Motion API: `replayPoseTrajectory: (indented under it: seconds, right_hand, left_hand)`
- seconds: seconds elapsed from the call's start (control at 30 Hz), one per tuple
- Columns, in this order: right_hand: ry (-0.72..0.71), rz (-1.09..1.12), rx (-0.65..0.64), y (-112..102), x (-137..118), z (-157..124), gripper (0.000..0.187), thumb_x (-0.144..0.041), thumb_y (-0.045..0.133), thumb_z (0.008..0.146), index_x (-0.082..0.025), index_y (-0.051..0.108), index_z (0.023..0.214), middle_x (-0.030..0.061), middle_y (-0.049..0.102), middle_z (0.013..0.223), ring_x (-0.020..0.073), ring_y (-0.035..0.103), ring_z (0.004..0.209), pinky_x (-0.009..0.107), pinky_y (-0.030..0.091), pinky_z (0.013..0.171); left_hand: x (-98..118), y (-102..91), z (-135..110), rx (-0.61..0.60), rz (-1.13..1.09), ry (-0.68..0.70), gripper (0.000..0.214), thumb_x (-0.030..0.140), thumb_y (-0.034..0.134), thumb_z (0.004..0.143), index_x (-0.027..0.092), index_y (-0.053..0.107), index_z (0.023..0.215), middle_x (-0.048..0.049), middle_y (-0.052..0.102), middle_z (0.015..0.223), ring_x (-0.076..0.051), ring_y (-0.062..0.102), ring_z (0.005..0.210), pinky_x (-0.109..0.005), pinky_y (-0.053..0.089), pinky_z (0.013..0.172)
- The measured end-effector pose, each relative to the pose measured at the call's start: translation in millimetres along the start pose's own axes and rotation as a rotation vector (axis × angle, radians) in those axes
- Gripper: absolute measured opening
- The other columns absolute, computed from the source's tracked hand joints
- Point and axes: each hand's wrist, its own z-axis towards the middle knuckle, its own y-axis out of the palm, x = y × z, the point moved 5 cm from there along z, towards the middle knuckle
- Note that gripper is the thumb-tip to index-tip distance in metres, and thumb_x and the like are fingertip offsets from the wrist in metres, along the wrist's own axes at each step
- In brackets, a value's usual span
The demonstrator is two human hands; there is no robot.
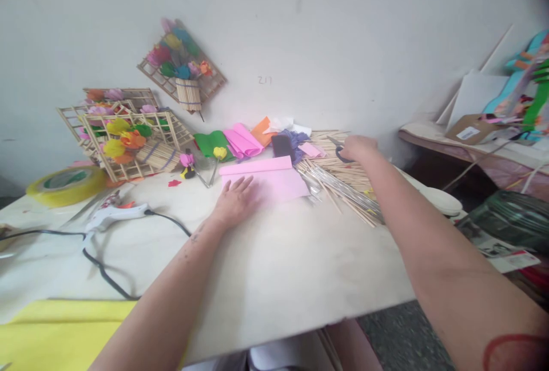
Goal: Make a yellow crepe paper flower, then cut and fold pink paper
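At nine o'clock on the table (309, 262) lies a glossy, ring-shaped roll of yellow tape (64, 198), with a smooth white glue gun (114, 216) near it at half past eight. Towards eight, the left hand (235, 202) rests spread, palm down, at the left edge of the pink paper (279, 186), which lies mid-dial: thin, matte, rolled along its far side. Light, flat pressure should steady it without creasing. Near three, the right hand (359, 148) curls over the dark-handled scissors (338, 152); whether it grips them I cannot tell. Lifting them straight up would best avoid dragging the slim, straight wooden sticks (363, 175) around them.
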Motion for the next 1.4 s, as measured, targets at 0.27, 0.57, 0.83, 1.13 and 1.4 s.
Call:
replayPoseTrajectory:
  seconds: [0.27,0.57,0.83,1.13,1.4]
  right_hand:
    - [-0.439,0.206,0.048,-3,-57,-78,0.045,-0.042,0.049,0.076,-0.027,0.047,0.119,0.0033,0.063,0.104,0.0206,0.057,0.090,0.026,0.039,0.070]
    - [-0.730,0.279,-0.053,13,-86,-112,0.045,-0.029,0.050,0.077,-0.021,0.044,0.121,0.0062,0.060,0.107,0.0186,0.058,0.088,0.025,0.040,0.071]
    - [-0.605,0.393,-0.106,24,-81,-113,0.040,-0.044,0.056,0.070,-0.022,0.059,0.103,0.0013,0.066,0.083,0.0156,0.059,0.072,0.021,0.038,0.060]
    - [-0.654,0.253,-0.018,24,-91,-127,0.035,-0.031,0.049,0.075,-0.023,0.054,0.108,0.0028,0.066,0.091,0.0189,0.059,0.081,0.026,0.039,0.065]
    - [-0.707,0.266,-0.011,29,-95,-130,0.039,-0.028,0.049,0.078,-0.023,0.045,0.116,0.0054,0.058,0.109,0.0178,0.056,0.089,0.025,0.039,0.068]
  left_hand:
    - [-50,-33.8,-14,0.277,-0.144,-0.557,0.033,0.041,0.041,0.077,0.022,0.065,0.090,-0.0069,0.064,0.095,-0.022,0.057,0.083,-0.029,0.041,0.068]
    - [-27,-31.0,-14,0.167,-0.195,-0.399,0.025,0.039,0.049,0.072,0.023,0.067,0.078,-0.0031,0.066,0.073,-0.017,0.057,0.068,-0.024,0.036,0.058]
    - [24,-21.6,-6,-0.009,-0.232,-0.158,0.033,0.044,0.046,0.075,0.019,0.066,0.070,-0.0049,0.065,0.066,-0.017,0.057,0.065,-0.025,0.038,0.057]
    - [-15,-15.7,-9,0.115,0.040,-0.372,0.047,0.048,0.035,0.081,0.019,0.056,0.111,-0.0064,0.046,0.129,-0.025,0.034,0.122,-0.037,0.030,0.098]
    - [-21,16.4,-10,-0.171,0.070,-0.366,0.064,0.058,0.018,0.082,0.026,0.024,0.136,-0.0044,0.019,0.145,-0.031,0.016,0.130,-0.046,0.018,0.102]
